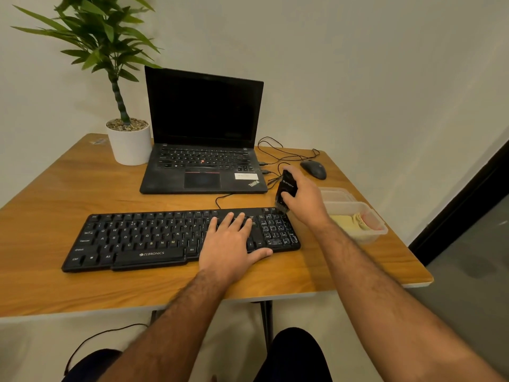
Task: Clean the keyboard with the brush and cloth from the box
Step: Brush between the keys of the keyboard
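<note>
The keyboard [181, 238] lies flat on the counter [55, 205], in front of the laptop [203, 133]. The left hand [231, 241] rests on the keys just left of the number pad, fingers straight and spread, holding the keyboard down. The right hand [303, 197] grips the black brush [286, 188] around its body, with the bristles pointing down at the top right corner of the keyboard, touching or just above the keys there. The box [355, 216] stands open just right of the keyboard, with the yellow cloth [349, 221] inside it. Risks from this position: the pressing left hand may depress keys, and since the keyboard cable runs toward the laptop, input could register if the laptop is on; its screen is dark. A hard stroke could lift or dislodge a keycap, and a stroke toward the rear edge could push debris toward the laptop or catch the loose cables [275, 153] beside the mouse [314, 169]. The right forearm passes close to the box and could knock it toward the counter edge. Limits of view: the bristle tips are partly hidden by the right hand, so contact with the keys cannot be confirmed. The keys under the left palm are covered. Dust on the keys is too fine to make out.
</note>
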